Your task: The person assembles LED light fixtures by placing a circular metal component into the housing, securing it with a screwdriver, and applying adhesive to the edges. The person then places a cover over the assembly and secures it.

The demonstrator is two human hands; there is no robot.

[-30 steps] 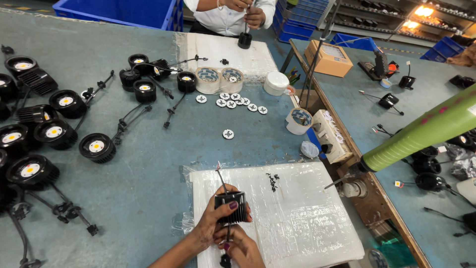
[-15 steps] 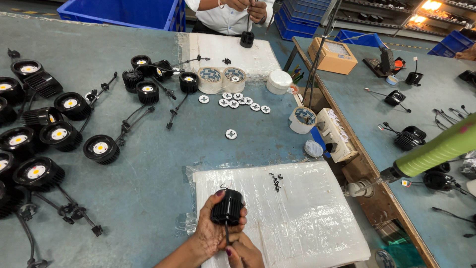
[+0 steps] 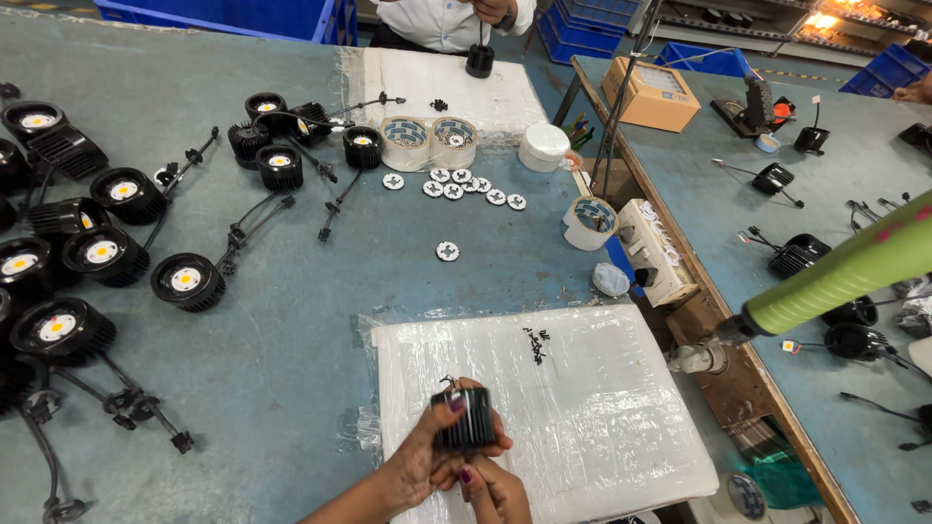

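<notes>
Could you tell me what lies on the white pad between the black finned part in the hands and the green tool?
In the head view, only a small cluster of black screws on the white pad; otherwise bare.

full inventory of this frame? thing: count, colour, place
finned housing: 1, black, held in both hands over the mat
foam mat: 1, white, plastic-wrapped, near table edge
small screws: a small pile, black, on that mat
spotlights with cables: a dozen or more, black with yellow centres, left side of the table
tape rolls: 3, pale, two mid-table, one at right edge
round discs: about ten, white, mid-table
tub: 1, white, beside the tape rolls
cardboard box: 1, tan, right bench
powered screwdriver: 1, green, hanging at right
co-worker: 1, white shirt, far side
left hand: fingers around housing
right hand: under housing
</notes>
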